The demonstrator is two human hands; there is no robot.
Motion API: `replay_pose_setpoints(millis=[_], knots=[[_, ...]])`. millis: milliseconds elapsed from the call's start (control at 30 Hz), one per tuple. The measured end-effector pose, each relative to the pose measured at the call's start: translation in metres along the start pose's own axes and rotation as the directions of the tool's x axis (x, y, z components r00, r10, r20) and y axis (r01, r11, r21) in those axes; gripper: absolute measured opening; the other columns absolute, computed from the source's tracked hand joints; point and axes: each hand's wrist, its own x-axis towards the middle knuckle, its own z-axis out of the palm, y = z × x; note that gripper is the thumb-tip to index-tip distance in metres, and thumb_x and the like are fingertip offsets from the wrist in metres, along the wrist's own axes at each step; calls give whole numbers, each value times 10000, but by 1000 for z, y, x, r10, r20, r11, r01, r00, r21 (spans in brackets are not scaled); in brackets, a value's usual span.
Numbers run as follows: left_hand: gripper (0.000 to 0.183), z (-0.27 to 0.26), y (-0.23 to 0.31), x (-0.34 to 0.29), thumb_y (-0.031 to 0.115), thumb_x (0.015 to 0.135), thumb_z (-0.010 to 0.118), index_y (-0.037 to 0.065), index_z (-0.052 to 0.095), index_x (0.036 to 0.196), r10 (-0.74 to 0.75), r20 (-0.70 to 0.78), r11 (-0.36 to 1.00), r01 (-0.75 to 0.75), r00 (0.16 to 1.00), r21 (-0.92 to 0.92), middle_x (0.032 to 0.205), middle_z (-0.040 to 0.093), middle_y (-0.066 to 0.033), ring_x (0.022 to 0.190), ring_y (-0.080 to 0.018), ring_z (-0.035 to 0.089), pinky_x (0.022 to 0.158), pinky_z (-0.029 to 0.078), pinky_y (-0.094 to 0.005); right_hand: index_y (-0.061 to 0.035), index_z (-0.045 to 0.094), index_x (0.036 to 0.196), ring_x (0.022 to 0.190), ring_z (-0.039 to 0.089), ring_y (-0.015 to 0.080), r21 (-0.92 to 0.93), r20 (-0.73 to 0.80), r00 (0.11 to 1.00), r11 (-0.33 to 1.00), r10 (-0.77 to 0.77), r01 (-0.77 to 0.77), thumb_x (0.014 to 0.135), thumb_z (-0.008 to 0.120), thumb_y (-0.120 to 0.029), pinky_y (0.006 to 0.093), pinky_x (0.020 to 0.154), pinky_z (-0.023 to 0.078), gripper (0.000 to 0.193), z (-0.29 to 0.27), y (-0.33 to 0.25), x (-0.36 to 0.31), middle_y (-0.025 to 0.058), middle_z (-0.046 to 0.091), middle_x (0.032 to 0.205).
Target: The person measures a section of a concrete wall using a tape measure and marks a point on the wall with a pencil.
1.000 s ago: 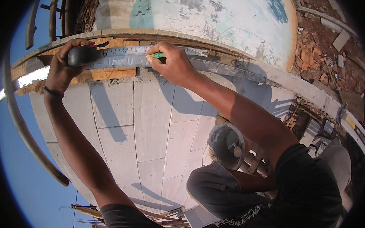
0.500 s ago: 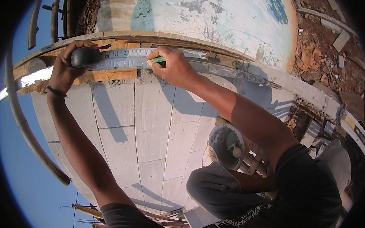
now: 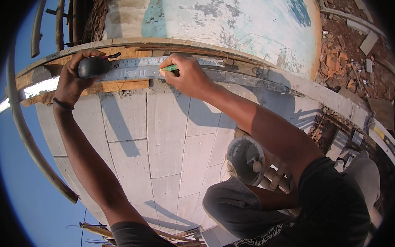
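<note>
My left hand (image 3: 74, 73) is closed round a black tape measure (image 3: 92, 67) at the upper left. Its pale blade (image 3: 134, 62) runs out to the right along a silvery metal channel (image 3: 130, 74), which lies on top of the wall among wooden boards. In my right hand (image 3: 185, 75) a short green pencil (image 3: 170, 68) is pinched, its pale tip pointing left against the channel just below the blade. The blade passes behind my right fingers and its end shows beyond them.
Below the channel stretches a white block wall (image 3: 165, 124). A bucket (image 3: 246, 159) holding grey mortar and a tool stands near my knee. Bamboo poles (image 3: 26, 134) rise at the left. A painted wall (image 3: 246, 30) lies beyond, with brick rubble (image 3: 336, 62) at the far right.
The pencil tip has dropped slightly, from beside the blade toward the channel, as my right hand tilted. My left hand still grips the tape measure; the whole view has shifted a little.
</note>
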Motion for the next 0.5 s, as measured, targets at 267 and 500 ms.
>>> replay_pose_setpoints(millis=[267, 500], knots=[[555, 1, -6, 0, -147, 640, 670, 98, 618, 1135, 41, -7, 999, -41, 999, -5, 1136, 666, -40, 1082, -169, 616, 948, 519, -318, -17, 621, 972, 701, 626, 135, 8, -7, 1000, 1000, -2, 2, 864, 672, -128, 295, 641, 500, 164, 0, 0, -2, 100, 669, 817], [548, 1, -3, 1, -145, 642, 657, 104, 627, 1129, 14, -15, 999, -15, 1000, -30, 1121, 663, -22, 1062, -163, 615, 936, 521, -313, -18, 618, 980, 697, 620, 103, -5, -103, 989, 994, -105, 105, 890, 646, -130, 267, 579, 508, 146, 3, 9, 7, 75, 660, 812]])
